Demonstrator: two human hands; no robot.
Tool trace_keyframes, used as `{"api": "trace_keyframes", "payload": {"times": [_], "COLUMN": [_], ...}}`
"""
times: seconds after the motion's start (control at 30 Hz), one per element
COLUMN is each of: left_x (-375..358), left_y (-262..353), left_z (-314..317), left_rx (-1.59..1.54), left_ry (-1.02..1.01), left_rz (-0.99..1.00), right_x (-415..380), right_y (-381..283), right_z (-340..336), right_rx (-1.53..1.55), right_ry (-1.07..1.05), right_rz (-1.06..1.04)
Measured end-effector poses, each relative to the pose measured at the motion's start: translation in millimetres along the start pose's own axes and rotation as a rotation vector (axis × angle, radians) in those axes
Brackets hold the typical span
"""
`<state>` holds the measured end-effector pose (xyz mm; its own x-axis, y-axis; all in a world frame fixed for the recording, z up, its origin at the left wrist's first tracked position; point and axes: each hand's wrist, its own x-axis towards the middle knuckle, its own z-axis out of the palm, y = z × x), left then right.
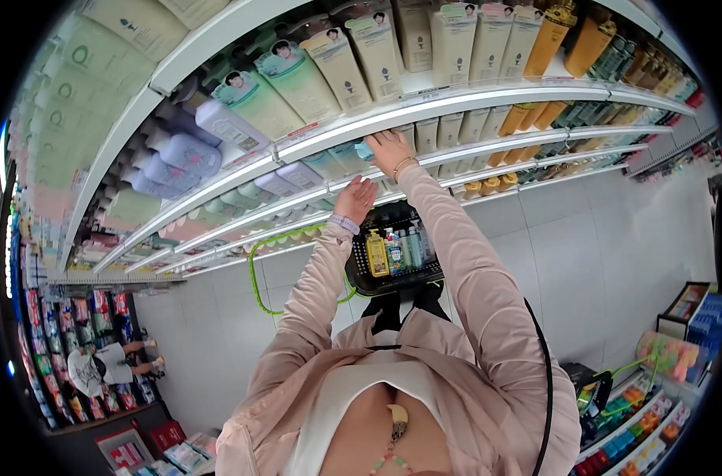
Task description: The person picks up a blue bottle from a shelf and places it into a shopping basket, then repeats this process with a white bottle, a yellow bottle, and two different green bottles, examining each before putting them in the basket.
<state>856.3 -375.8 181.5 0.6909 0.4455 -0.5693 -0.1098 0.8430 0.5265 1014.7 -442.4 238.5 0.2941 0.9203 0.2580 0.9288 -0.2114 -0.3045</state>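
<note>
My right hand (389, 152) reaches into a shelf, its fingers curled around a light-blue item (364, 151) that looks like a bottle or its cap; most of it is hidden. A bracelet circles that wrist. Just below and to the left, my left hand (355, 199) is held palm up with its fingers apart, holding nothing. Pale teal bottles (327, 165) and purple bottles (281, 181) stand on the shelf left of my hands. Beneath them is a black basket (362, 279) with several bottles in it, among them a yellow pump bottle (377, 252).
White shelf edges (337, 131) run across in front of me, with cream tubes (374, 55) and orange bottles (547, 36) above. A bright green frame (256, 274) stands beside the basket. Another person (99, 369) is at the left display. More goods (639, 412) line the right side.
</note>
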Motion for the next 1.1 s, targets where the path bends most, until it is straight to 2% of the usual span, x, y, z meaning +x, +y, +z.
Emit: {"api": "trace_keyframes", "payload": {"times": [0.03,0.07,0.1,0.17,0.37,0.47,0.5,0.57,0.6,0.63,0.7,0.73,0.77,0.8,0.9,0.93,0.97,1.03,1.07,1.1], "left_x": [-5,-10,-15,-29,-35,-35,-39,-48,-40,-51,-89,-90,-97,-111,-141,-148,-152,-163,-166,-169], "left_y": [-3,-5,-8,-17,-21,-19,-18,-14,-13,-8,4,7,3,-2,-27,-35,-42,-54,-56,-57], "left_z": [0,1,2,0,-6,-5,-3,6,-1,7,30,27,21,25,29,30,28,30,31,31], "left_rx": [0.037,0.03,0.054,0.104,0.177,0.524,0.516,0.969,1.029,1.018,1.169,1.13,0.912,0.8,0.453,0.358,0.279,0.194,0.18,0.184], "left_ry": [-0.013,-0.01,-0.001,0.018,0.012,0.055,0.045,-0.04,-0.125,-0.139,-0.24,-0.429,-0.565,-0.627,-0.739,-0.719,-0.734,-0.685,-0.685,-0.68], "left_rz": [0.021,0.037,0.038,0.029,0.048,0.276,0.267,0.695,0.844,0.843,0.63,0.497,0.226,0.173,0.031,-0.021,-0.075,-0.147,-0.15,-0.136], "right_x": [-3,-7,-9,-15,-26,-36,-39,-43,-45,-48,-54,-56,-58,-60,-65,-68,-71,-81,-88,-94], "right_y": [-2,-3,-5,-8,-9,-15,-20,-34,-41,-49,-61,-65,-68,-70,-58,-58,-57,-57,-63,-65], "right_z": [-3,5,7,11,19,-6,-25,-73,-93,-112,-142,-149,-154,-156,-152,-150,-149,-148,-145,-138], "right_rx": [0.017,-0.026,-0.027,0.023,0.183,0.338,0.326,0.472,0.528,0.513,0.606,0.594,0.817,1.04,0.993,1.101,1.092,1.103,1.268,1.261], "right_ry": [-0.056,0.099,0.104,-0.052,0.149,0.212,0.206,0.106,0.094,0.093,0.031,0.031,0.091,0.152,0.18,0.225,0.219,0.202,0.257,0.248], "right_rz": [-0.013,-0.081,-0.097,-0.039,0.026,-0.062,-0.055,-0.105,-0.109,-0.101,0.004,0.017,0.028,0.038,0.189,0.287,0.296,0.471,0.579,0.584]}}
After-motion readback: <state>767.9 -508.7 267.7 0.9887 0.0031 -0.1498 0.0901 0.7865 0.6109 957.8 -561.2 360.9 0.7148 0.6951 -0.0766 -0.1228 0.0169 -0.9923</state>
